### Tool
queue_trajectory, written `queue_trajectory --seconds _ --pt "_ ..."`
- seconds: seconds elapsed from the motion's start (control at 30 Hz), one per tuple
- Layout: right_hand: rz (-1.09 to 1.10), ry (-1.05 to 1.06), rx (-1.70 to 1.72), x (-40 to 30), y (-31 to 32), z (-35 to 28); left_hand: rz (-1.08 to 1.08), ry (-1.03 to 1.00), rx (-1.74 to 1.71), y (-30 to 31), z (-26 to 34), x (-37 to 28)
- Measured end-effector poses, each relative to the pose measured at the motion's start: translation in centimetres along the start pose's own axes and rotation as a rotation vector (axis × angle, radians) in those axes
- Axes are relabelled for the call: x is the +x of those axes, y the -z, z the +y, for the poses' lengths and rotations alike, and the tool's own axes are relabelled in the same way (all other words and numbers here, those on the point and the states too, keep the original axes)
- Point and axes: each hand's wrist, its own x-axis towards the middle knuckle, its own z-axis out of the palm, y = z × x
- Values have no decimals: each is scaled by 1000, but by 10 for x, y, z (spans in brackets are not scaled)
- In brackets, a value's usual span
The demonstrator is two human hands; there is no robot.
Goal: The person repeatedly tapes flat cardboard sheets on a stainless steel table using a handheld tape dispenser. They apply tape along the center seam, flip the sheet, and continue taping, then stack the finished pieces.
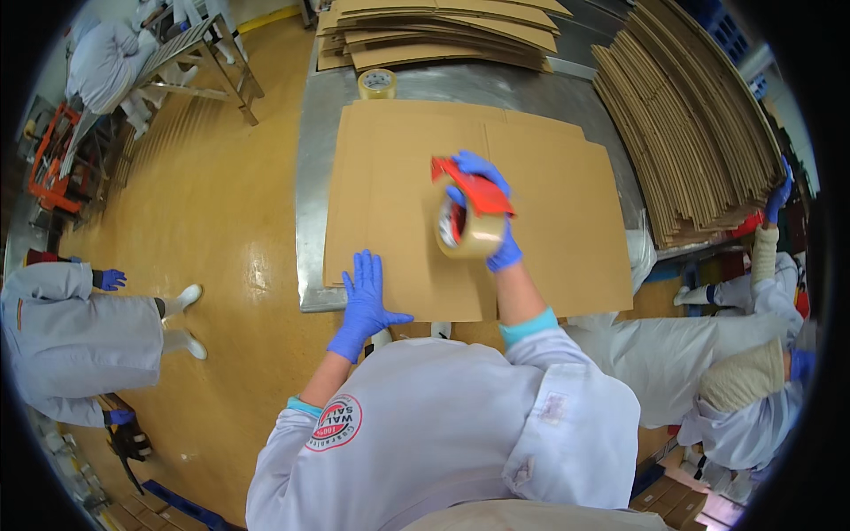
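Note:
My right hand (483, 179), in a blue glove, grips a red tape dispenser (488, 194) loaded with a wide roll of clear packing tape (475, 235). I hold it over the middle of a flat cardboard box blank (392, 172) on a steel table (315, 219). My left hand (365, 302), also gloved in blue, lies spread at the blank's near left corner, its thumb along the near edge. Whether the tape touches the cardboard, I cannot tell. A spare tape roll (377, 83) sits just beyond the blank's far edge.
Flat cardboard sheets (445, 33) are piled at the table's far end. More cardboard (684, 126) stands in a tall stack on the right. A co-worker (737, 372) is close on my right; another person (80, 332) stands to the left. A metal platform (192, 60) occupies the far left.

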Motion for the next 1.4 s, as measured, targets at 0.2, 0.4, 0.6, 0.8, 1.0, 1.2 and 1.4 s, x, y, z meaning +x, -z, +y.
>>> queue_trajectory --seconds 0.2,0.4,0.6,0.8,1.0,1.2,1.4 --pt "154 -665 619 34 -10 135 -77 -85 -9 22 5 -10" --pt "155 -819 420 31 -22 124 55 -67 65 6 3 -11" --pt "143 -626 231 -111 -21 65 45 -82 20 6 3 -10" --pt "-107 -664 -37 -104 -24 31 14 -76 22 8 4 -7" --pt "-223 -1243 426 -42 6 39 -12 -71 158 15 12 -9" --pt "-137 -362 303 -98 43 -5 21 -84 -574 18 0 -17" --pt "216 -166 58 -139 139 -84 -132 463 -1295 23 -10 2"
